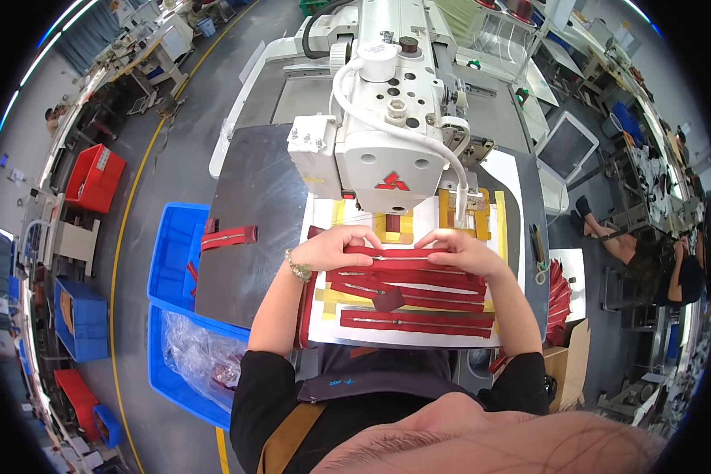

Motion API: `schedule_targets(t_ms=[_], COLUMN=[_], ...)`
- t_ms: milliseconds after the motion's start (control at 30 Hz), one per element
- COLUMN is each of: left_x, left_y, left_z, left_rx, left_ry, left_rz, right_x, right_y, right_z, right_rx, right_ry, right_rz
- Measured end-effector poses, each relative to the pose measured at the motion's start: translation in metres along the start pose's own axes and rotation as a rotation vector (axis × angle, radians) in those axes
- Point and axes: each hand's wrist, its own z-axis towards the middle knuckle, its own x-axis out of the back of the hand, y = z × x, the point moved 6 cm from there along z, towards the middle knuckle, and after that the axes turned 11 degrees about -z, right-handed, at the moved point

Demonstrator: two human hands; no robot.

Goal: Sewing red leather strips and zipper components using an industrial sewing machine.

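The left hand [332, 250] and the right hand [468, 253] are nearly closed, each pinching a red zipper strip [409, 255] between thumb and curled fingers, one towards either end. The strip lies crosswise over a white board [331, 329] in front of the sewing machine [387, 162]; its outer ends are covered by the hands, and how far the fingers reach beneath it I cannot tell.

Nearer the body, more red strips [450, 294] overlap so closely that their number is hard to make out (a dark red tab [389, 299] covers part of them). The lowest strip [415, 321] lies apart and shows whole, its metal slider near the middle. The machine's head hides its own needle area.

On the dark tabletop [254, 186] at left, a short zipper piece [229, 238] lies above the upper blue bin [172, 253], whose inside is partly masked by the table edge. Crumpled clear plastic [200, 347] blurs what sits in the lower blue bin [163, 383]. At right, a bundle of red strips [558, 296] is partly cut off by the tabletop.
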Motion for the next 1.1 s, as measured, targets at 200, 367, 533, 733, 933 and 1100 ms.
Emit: schedule_targets(t_ms=[200, 367, 533, 733, 933, 1100], left_x=[0.000, 0.001, -0.005, -0.024, -0.028, -0.038], left_y=[-0.019, -0.015, -0.002, 0.002, 0.004, -0.001], left_z=[0.009, 0.013, 0.009, 0.011, 0.010, 0.012], left_rx=[0.076, -0.229, -0.331, -0.525, -0.540, -0.487], left_ry=[0.178, 0.316, 0.353, 0.276, 0.307, 0.330], left_rz=[-0.284, 0.198, 0.652, 0.900, 0.988, 1.066], right_x=[0.065, 0.106, 0.108, 0.124, 0.115, 0.110], right_y=[0.025, 0.066, 0.069, 0.074, 0.056, 0.058], right_z=[-0.016, -0.034, -0.032, -0.024, -0.013, -0.013], right_rx=[-0.106, -0.279, -0.324, -0.310, -0.268, -0.304], right_ry=[0.173, 0.341, 0.315, 0.200, 0.182, 0.224], right_rz=[0.038, 0.054, 0.049, 0.098, 0.083, 0.059])
